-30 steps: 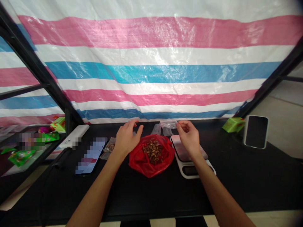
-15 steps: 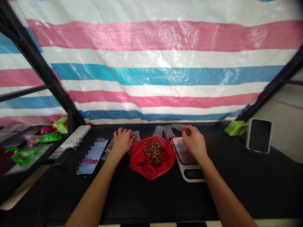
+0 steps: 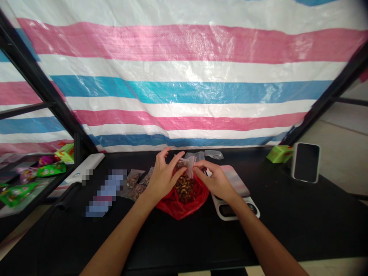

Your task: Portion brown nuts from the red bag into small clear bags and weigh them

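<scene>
Both hands meet above a red plastic bag (image 3: 175, 205) full of brown nuts (image 3: 184, 188) on the black table. My left hand (image 3: 163, 177) pinches one edge of a small clear plastic bag (image 3: 186, 165) between thumb and forefinger, its other fingers raised. My right hand (image 3: 216, 180) pinches the opposite edge of the same small bag. Several empty clear bags (image 3: 212, 154) lie behind, near the striped tarp. Small filled packets (image 3: 135, 180) lie to the left of my left hand. A white kitchen scale (image 3: 235, 191) sits right of the red bag, under my right wrist.
A white power strip (image 3: 83, 170) and a blurred flat item (image 3: 105, 191) lie at the left. Green packets (image 3: 50, 168) sit on a side shelf. A green box (image 3: 279, 153) and a phone on a stand (image 3: 306, 161) are at the right. A striped tarp (image 3: 184, 92) closes the back.
My left hand rose from the packets and my right hand left the scale; both came together over the red bag, holding a small clear bag between them.
</scene>
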`<action>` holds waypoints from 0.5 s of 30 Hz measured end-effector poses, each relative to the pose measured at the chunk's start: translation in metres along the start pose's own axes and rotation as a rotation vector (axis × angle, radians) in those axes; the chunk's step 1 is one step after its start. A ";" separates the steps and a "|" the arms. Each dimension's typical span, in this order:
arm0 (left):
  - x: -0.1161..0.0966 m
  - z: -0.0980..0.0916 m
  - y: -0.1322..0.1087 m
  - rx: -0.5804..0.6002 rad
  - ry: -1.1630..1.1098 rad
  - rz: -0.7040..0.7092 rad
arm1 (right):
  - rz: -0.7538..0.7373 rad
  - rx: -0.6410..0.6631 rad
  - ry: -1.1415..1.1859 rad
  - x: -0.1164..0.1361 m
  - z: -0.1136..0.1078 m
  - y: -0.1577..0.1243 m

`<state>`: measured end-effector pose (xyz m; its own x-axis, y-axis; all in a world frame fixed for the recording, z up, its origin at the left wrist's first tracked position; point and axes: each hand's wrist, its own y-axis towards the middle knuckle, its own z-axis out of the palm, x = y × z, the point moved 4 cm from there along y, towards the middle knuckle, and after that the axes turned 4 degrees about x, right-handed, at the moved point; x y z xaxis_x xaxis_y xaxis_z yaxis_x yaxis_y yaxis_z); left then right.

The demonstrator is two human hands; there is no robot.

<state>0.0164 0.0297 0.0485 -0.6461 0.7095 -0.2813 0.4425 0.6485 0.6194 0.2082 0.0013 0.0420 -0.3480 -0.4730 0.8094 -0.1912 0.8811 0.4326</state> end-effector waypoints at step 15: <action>-0.012 0.019 0.001 0.355 -0.803 -0.204 | -0.151 0.034 -0.117 0.007 0.006 -0.002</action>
<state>0.0364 0.0276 0.0385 -0.1630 0.4638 -0.8708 0.6189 0.7354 0.2759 0.2010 -0.0035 0.0446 -0.4169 -0.5988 0.6838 -0.2793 0.8003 0.5305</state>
